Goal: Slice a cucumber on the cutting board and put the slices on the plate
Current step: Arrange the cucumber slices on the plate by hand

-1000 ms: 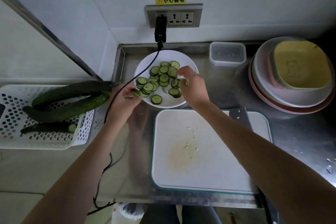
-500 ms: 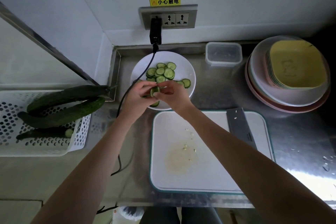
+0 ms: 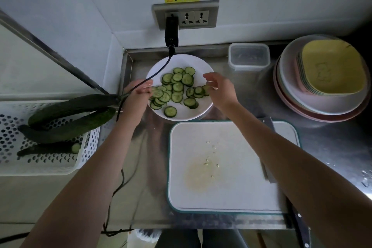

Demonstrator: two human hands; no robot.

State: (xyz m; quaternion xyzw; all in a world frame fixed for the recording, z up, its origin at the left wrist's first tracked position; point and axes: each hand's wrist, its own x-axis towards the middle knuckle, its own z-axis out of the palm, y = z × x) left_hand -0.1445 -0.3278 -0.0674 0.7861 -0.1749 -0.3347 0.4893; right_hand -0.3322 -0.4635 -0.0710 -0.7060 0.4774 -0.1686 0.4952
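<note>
A white plate (image 3: 182,60) stands at the back of the steel counter with several cucumber slices (image 3: 177,89) piled on it. My left hand (image 3: 137,94) is at the plate's left rim, its bunched fingertips touching the leftmost slices; whether it grips any is unclear. Over the right rim hovers my right hand (image 3: 221,91), fingers spread, with a slice just under the thumb. The white cutting board (image 3: 231,167) in front of the plate bears only seeds and a wet patch. A cleaver (image 3: 266,124) lies on the board's right side, mostly hidden under my right forearm.
A white perforated basket (image 3: 12,139) at the left holds whole cucumbers (image 3: 70,106) and a cut piece. A black cable (image 3: 159,70) runs from the wall socket over the plate's left edge. A clear container (image 3: 249,56) and stacked bowls (image 3: 322,78) stand at the back right.
My hands, joined over the plate's near edge half a second ago, have parted to the plate's left and right rims. More slices now lie spread on the plate.
</note>
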